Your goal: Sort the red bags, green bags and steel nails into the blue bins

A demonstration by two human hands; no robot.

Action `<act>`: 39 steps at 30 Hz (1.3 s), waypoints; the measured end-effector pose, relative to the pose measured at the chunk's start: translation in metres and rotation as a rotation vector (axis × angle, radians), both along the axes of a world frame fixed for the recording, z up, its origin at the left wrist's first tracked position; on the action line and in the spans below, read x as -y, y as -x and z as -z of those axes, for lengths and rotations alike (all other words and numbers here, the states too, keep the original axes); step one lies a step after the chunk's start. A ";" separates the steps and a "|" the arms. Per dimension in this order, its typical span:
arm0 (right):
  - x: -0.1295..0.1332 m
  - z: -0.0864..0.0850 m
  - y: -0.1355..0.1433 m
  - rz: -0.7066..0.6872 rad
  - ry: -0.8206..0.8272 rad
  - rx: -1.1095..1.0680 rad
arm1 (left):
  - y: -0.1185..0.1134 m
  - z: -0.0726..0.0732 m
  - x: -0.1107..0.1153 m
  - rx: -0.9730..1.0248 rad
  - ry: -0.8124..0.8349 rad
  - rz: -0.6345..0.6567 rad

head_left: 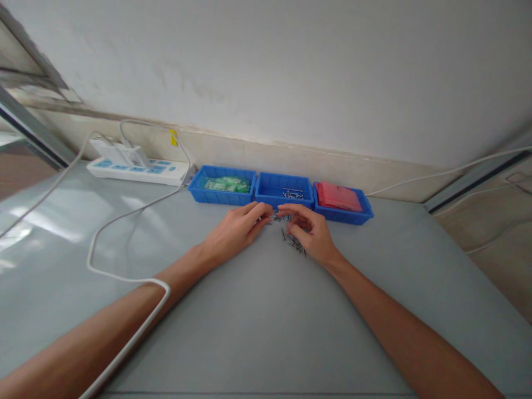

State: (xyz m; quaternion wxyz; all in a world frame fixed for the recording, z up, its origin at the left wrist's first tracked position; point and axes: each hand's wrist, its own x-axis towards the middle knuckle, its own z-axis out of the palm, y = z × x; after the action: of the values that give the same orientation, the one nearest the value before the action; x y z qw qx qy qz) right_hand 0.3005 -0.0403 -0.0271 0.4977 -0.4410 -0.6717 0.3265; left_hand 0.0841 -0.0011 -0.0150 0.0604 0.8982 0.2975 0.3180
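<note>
Flanking the small grey metal screws (293,242), left hand (235,230): at centre frame, its thumb and fingers bunched together at the tips, close to the screws; whether one is pinched there cannot be told.
Right hand (312,231): just right of centre, half open, index finger stretched toward the left hand and thumb curled below it; whether anything is held cannot be told.
Loose screws: on the smooth grey table (257,332), at centre frame; one scattered group lies beside and below the right hand's thumb, others between the two hands.
Left bin: a blue rectangular plastic bin (220,197), left of centre, containing green-and-white packets (228,184).
Middle bin: a second blue plastic bin (270,191), just above the hands, with a few metal screws (293,195) in its right part.
Right bin: a third blue plastic bin (344,216), right of centre, with red plastic sheeting (338,197) lying in it, rising above the rim.
Power supply: a long white power strip with blue socket panels (170,176), upper left, bearing white plugs (135,155).
Cable: a thin white cord (124,279), winding down the left side and crossing in front of the left forearm (178,277).
Backdrop: a pale wall (282,83) across the top, with a small yellow tag (173,137) at upper left.
</note>
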 end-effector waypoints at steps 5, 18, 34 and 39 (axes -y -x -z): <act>0.000 -0.002 0.001 -0.019 -0.010 -0.007 | 0.000 0.001 0.003 0.066 0.017 -0.005; 0.002 -0.006 -0.002 -0.088 0.068 -0.127 | -0.001 0.000 0.005 0.061 -0.018 0.019; 0.000 -0.002 -0.002 0.010 0.095 -0.193 | 0.012 0.009 -0.018 -0.168 0.005 0.032; -0.001 0.001 -0.002 0.000 0.088 -0.169 | 0.012 0.012 -0.021 -0.141 0.034 0.052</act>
State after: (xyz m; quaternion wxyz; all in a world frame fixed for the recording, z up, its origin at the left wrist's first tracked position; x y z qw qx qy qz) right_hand 0.3029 -0.0389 -0.0279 0.5327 -0.4333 -0.6124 0.3918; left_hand 0.0720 0.0198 -0.0274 0.0626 0.9247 0.2828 0.2470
